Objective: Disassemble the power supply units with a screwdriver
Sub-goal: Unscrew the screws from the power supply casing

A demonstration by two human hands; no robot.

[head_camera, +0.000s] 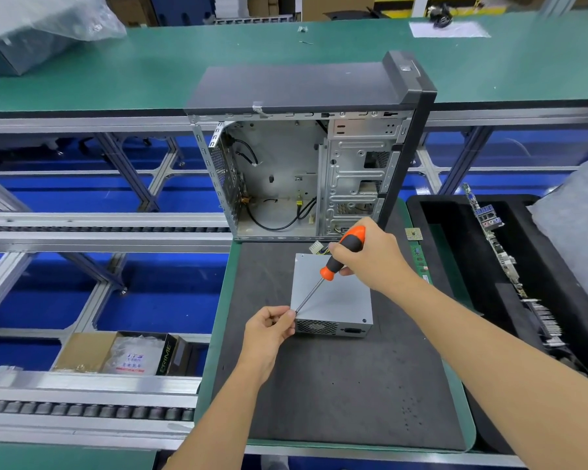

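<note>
A grey metal power supply unit (336, 300) lies flat on the dark mat (336, 385), its vent grille and socket facing me, white connectors showing at its far edge. My right hand (370, 257) grips the orange-and-black handle of a screwdriver (340, 256); the shaft slants down-left to the unit's near left corner. My left hand (269, 329) is at that corner, fingertips pinching at the screwdriver's tip. Whether a screw is between the fingers cannot be told.
An open, emptied computer case (306, 157) stands upright just behind the unit. A black tray (455, 239) with circuit boards sits to the right. Small boards (418, 252) lie on the mat's right edge. Roller conveyors and a cardboard box (116, 354) are on the left.
</note>
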